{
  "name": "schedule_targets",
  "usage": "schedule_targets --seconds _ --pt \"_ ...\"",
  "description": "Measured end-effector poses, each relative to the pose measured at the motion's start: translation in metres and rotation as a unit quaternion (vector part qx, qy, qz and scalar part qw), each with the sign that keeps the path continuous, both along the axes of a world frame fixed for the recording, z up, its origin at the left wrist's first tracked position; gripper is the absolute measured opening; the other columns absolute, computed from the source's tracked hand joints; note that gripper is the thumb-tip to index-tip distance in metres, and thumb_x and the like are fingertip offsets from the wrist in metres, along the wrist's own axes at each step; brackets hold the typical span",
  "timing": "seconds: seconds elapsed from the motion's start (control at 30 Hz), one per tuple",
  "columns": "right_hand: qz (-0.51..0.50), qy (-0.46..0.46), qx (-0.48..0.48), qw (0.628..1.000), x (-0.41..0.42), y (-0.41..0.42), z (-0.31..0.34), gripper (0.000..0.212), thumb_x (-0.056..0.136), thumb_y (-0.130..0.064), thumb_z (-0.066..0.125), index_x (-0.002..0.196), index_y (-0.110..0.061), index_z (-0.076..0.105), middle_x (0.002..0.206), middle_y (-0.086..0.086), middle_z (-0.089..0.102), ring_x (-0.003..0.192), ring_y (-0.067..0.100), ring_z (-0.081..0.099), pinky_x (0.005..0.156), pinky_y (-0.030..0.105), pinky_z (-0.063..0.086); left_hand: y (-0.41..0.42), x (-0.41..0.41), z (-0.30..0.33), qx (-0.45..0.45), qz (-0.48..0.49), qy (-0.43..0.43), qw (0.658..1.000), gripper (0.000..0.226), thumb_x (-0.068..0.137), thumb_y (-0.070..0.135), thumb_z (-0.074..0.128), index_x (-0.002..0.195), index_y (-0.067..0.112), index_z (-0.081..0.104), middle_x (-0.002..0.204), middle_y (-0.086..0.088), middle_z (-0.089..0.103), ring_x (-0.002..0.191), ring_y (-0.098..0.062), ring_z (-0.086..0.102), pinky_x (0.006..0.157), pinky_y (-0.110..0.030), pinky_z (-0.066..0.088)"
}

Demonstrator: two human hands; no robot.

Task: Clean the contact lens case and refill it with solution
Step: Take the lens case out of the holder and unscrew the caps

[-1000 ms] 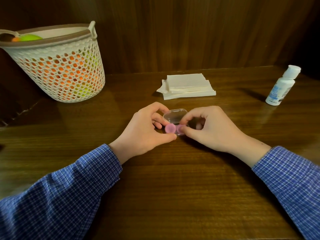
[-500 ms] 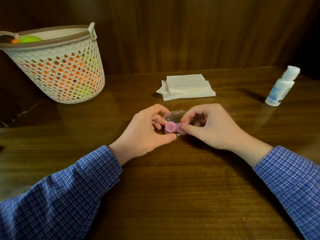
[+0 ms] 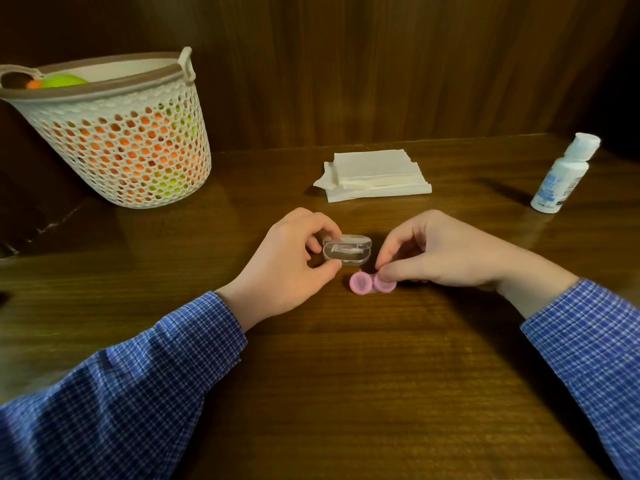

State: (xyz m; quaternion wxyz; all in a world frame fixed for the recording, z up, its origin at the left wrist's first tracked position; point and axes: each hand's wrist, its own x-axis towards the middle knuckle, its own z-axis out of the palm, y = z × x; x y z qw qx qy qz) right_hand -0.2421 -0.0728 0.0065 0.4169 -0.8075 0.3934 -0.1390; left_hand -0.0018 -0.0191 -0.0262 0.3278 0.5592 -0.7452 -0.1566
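A small clear plastic box (image 3: 347, 250) rests on the wooden table, its lid nearly down, pinched between thumb and fingers of my left hand (image 3: 291, 268). Just in front of it lies the pink contact lens case (image 3: 371, 284), two round cups joined side by side. My right hand (image 3: 440, 252) holds the case's right cup with its fingertips; the left cup is uncovered. A white solution bottle (image 3: 561, 174) with a white cap stands at the far right, out of reach of both hands.
A stack of folded white tissues (image 3: 375, 175) lies behind the hands. A white perforated basket (image 3: 117, 140) holding orange and green items stands at the back left. A dark wooden wall runs along the table's far edge.
The pink case was inside the clear box; now it lies on the table in front of it, held by my right hand. The box's lid has come down under my left hand.
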Motion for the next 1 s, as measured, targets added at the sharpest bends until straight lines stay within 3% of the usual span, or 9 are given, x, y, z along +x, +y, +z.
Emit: schedule_targets --seconds 0.27,0.4,0.6,0.87,1.0 --pt "-0.03 -0.033 -0.044 0.998 0.002 0.0 -0.005 0.003 0.081 -0.027 0.081 0.08 -0.03 0.081 0.085 -0.013 0.077 0.085 0.003 0.069 0.073 0.021 0.051 0.0 -0.001 0.0 -0.008 0.001 -0.012 1.0 0.024 0.088 0.017 0.079 0.108 0.028 0.071 0.11 0.013 0.061 0.093 -0.007 0.061 0.073 -0.008 0.05" --pt "-0.079 -0.085 -0.119 0.986 0.007 0.0 -0.013 0.007 0.088 -0.027 0.075 0.087 -0.034 0.079 0.089 -0.019 0.075 0.088 0.0 0.067 0.071 0.013 0.051 0.0 -0.001 0.002 -0.006 -0.007 -0.012 1.0 0.02 0.089 0.018 0.078 0.105 0.027 0.074 0.109 0.013 0.062 0.094 -0.007 0.062 0.074 -0.01 0.052" --pt "-0.067 -0.034 -0.164 0.984 0.016 0.003 -0.025 0.014 0.091 -0.028 0.074 0.089 -0.042 0.076 0.098 -0.018 0.065 0.091 0.002 0.061 0.077 0.018 0.045 -0.001 -0.002 0.004 0.006 -0.008 0.007 1.0 0.017 0.093 0.018 0.073 0.107 0.027 0.077 0.107 0.014 0.065 0.091 -0.007 0.064 0.073 -0.012 0.053" --pt "-0.075 -0.028 -0.176 0.981 0.019 0.003 -0.024 0.019 0.092 -0.027 0.074 0.089 -0.045 0.075 0.095 -0.021 0.062 0.094 -0.009 0.056 0.07 0.009 0.041 -0.001 -0.004 0.002 -0.001 -0.004 -0.003 1.0 0.013 0.094 0.018 0.073 0.104 0.024 0.08 0.108 0.011 0.066 0.093 -0.006 0.064 0.074 -0.014 0.053" --pt "-0.075 -0.026 -0.187 0.979 0.018 0.004 -0.024 0.012 0.093 -0.026 0.073 0.093 -0.037 0.078 0.097 -0.019 0.063 0.091 0.0 0.06 0.076 0.014 0.044 0.0 -0.004 0.003 -0.004 -0.001 -0.002 1.0 0.014 0.094 0.019 0.073 0.105 0.025 0.079 0.11 0.011 0.065 0.093 -0.005 0.063 0.074 -0.01 0.051"
